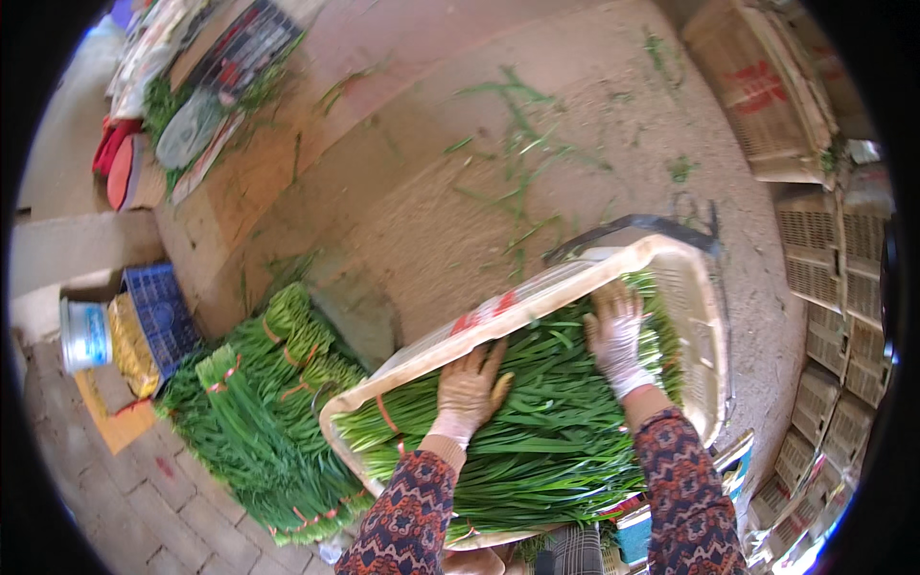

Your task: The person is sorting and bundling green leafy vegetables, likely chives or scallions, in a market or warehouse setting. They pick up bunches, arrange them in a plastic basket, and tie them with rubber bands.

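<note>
A pale plastic crate (711,338) with red writing on its side stands before me, filled with tied bundles of long, flat green leaf vegetables, like garlic chives (539,424). My left hand (467,392), in a thin stained glove, lies spread on the leaves close to the crate's far wall. My right hand (617,334), gloved likewise, rests fingers apart on the bundles near the crate's right end. Neither hand is closed on anything. Left of the crate lies a heap of bundles (244,431) bound with orange-pink ties.
Stacked plastic crates (812,230) line the right side. At left are a tin can (86,334), a yellow package (133,345) and a blue basket (159,316). Loose leaves (517,172) litter the floor. A dark curved bar (632,221) shows behind the crate.
</note>
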The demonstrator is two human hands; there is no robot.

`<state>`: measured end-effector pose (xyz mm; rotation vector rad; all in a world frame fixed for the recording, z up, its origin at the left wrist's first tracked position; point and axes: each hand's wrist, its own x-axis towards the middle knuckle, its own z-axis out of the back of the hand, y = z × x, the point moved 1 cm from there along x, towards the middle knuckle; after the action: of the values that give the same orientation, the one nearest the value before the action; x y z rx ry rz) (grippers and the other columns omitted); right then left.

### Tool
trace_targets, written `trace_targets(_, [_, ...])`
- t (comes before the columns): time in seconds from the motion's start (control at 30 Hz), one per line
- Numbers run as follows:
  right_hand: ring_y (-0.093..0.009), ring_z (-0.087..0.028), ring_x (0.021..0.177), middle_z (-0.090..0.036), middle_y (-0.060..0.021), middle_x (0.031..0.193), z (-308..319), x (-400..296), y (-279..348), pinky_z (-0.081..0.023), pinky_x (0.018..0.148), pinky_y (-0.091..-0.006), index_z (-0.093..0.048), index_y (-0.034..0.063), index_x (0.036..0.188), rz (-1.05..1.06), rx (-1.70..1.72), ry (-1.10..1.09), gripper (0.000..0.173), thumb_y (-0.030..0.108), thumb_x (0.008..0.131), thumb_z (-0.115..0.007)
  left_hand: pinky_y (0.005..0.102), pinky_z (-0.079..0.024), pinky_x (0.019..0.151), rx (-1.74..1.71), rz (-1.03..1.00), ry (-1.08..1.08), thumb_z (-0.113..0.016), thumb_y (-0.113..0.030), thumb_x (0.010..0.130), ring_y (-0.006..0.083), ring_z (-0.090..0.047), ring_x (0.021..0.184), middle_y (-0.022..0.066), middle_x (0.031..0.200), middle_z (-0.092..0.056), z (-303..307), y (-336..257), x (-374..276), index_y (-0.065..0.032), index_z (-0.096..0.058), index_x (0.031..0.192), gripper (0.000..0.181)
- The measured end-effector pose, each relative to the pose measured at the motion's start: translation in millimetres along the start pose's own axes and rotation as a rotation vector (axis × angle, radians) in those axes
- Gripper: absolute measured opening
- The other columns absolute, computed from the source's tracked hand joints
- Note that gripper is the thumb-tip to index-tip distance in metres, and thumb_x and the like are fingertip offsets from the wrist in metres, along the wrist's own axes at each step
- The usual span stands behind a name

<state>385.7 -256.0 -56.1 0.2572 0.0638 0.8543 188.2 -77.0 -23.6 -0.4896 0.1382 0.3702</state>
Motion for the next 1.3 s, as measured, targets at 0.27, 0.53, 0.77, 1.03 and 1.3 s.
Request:
trace_targets(0.27, [-0.043, -0.037, 0.129, -0.045, -0.0218, 0.133, -34, 2, -14, -0.024, 0.109, -0.0577, -0.05, 0.0002, 0.129, 0.077, -0.028, -0.055, 0.049, 0.028, 0.088, -0.053, 0.0474, -0.035, 0.106, 0.034, -0.033, -0.137, -0.058, -0.042, 0.089, 0.0321, -0.046, 0.125, 0.014, 0.135, -0.05, -3, 4, -5, -0.0163, -0.045, 0.141, 0.06])
trace_targets(0.53, [-0.033, -0.054, 0.117, -0.061, -0.0161, 0.122, 84, 22, 47, -0.032, 0.105, -0.0473, -0.057, 0.0046, 0.126, -0.018, 0.028, 0.064, 0.035, 0.021, 0.095, -0.054, 0.0463, -0.03, 0.11, -0.153, -0.017, -0.255, -0.053, -0.04, 0.095, 0.0337, -0.041, 0.131, 0.0176, 0.142, -0.043, 54, -14, -56, -0.0093, -0.041, 0.141, 0.056])
trace_targets(0.77, [-0.033, -0.058, 0.108, -0.062, -0.015, 0.111, 127, -3, 277, -0.045, 0.095, -0.0428, -0.06, 0.0042, 0.117, 0.577, 0.537, 0.271, 0.04, 0.01, 0.078, -0.061, 0.0504, -0.031, 0.109, -0.321, 0.061, -0.287, -0.057, -0.039, 0.092, 0.0371, -0.039, 0.132, 0.0198, 0.142, -0.041, 40, -9, -202, -0.01, -0.038, 0.144, 0.062])
trace_targets(1.03, [-0.032, -0.055, 0.114, -0.058, -0.0117, 0.124, -11, -31, 327, -0.043, 0.098, -0.0459, -0.058, 0.0093, 0.127, 0.891, 0.248, 0.322, 0.045, 0.017, 0.083, -0.059, 0.0509, -0.021, 0.113, -0.249, -0.007, -0.096, -0.051, -0.048, 0.091, 0.0311, -0.036, 0.132, 0.0132, 0.137, -0.045, -32, 12, -208, -0.0101, -0.053, 0.129, 0.054])
trace_targets(1.3, [-0.031, -0.056, 0.108, -0.06, -0.0106, 0.118, -18, -24, 342, -0.044, 0.093, -0.0453, -0.061, 0.0097, 0.121, 0.884, 0.193, 0.355, 0.041, 0.01, 0.08, -0.061, 0.0479, -0.015, 0.117, -0.229, 0.023, 0.055, -0.045, -0.047, 0.093, 0.0298, -0.032, 0.136, 0.0142, 0.139, -0.043, -2, 15, -203, -0.0079, -0.046, 0.136, 0.058])
